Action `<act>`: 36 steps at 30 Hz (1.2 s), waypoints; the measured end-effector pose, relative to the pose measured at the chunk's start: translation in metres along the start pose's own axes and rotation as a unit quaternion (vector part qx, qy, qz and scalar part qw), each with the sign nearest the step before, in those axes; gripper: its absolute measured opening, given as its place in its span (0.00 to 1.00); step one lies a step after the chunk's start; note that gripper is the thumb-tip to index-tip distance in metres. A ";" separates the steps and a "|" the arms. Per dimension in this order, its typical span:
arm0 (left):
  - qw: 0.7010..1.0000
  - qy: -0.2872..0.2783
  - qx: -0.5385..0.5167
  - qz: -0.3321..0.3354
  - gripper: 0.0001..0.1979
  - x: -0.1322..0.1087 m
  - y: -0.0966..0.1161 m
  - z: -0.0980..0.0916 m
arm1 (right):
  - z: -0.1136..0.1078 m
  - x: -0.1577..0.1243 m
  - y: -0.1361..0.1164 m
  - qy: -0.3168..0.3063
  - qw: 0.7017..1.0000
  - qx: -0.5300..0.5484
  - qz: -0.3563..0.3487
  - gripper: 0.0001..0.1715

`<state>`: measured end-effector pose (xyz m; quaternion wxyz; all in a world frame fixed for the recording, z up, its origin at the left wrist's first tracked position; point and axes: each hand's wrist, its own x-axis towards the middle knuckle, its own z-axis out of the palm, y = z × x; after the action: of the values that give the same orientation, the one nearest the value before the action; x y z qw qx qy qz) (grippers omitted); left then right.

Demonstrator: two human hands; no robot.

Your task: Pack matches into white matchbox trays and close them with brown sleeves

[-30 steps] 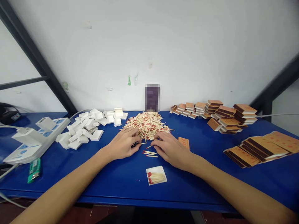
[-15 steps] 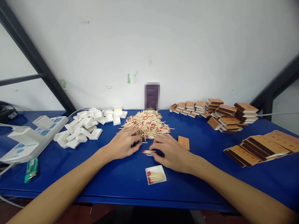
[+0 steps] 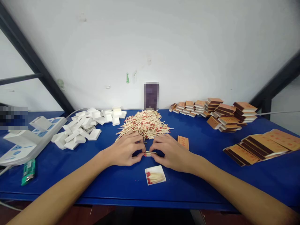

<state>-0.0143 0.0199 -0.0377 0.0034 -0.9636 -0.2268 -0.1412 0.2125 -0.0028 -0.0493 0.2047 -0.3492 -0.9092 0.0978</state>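
Near the middle of the tabletop (image 3: 112,182), just in front of the big pile of matches (image 3: 144,124), you had your left hand (image 3: 124,153) and right hand (image 3: 170,153) facing each other, fingers curled in, the fingertips of both pinching a small bundle of matches (image 3: 150,153) from either end. The bundle lay low over the blue surface, its red heads toward your left hand as far as I could tell. The step looked like squaring up a handful. The white tray (image 3: 155,175), toward the front edge and already holding some matches with heads to the left, lay just below your hands. A move to it would have called for an even squeeze from both ends, so no stick slipped, and the heads kept the same way round. A single orange sleeve (image 3: 183,142) lay beside your right hand, and the heap of empty white trays (image 3: 79,129) sat toward the back left.
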 end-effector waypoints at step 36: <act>0.999 0.007 0.031 -0.037 0.08 -0.001 -0.012 -0.005 | -0.004 -0.002 0.001 -0.008 1.000 0.005 0.007 0.08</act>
<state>-0.0216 0.0298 -0.0334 0.0294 -0.9529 -0.2666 -0.1412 0.2167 -0.0034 -0.0464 0.1983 -0.3539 -0.9077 0.1071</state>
